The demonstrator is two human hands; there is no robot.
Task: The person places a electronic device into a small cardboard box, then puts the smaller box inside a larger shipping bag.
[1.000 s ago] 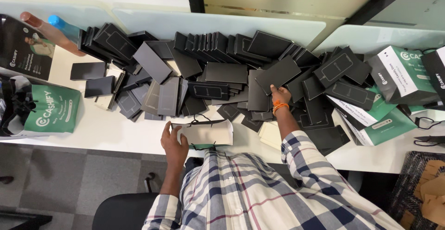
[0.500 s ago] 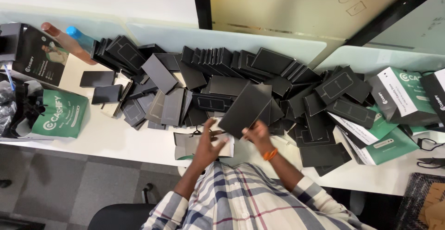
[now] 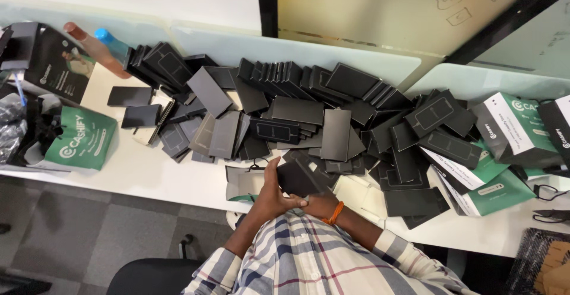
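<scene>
Close to my chest at the desk's front edge, both hands grip one flat black box. My left hand wraps its left side with the fingers up along the edge. My right hand, with an orange band at the wrist, holds it from below on the right. Under and left of the box lies an open white carton. A large heap of several similar black boxes covers the white desk just beyond my hands.
Green and white boxes stack at the right, a green pouch and black bag at the left. Another person's arm and a blue-capped bottle are at the far left. A chair is below.
My right hand took a black box off the heap and drew it back toward me. My left hand left the white carton and closed onto the same box.
</scene>
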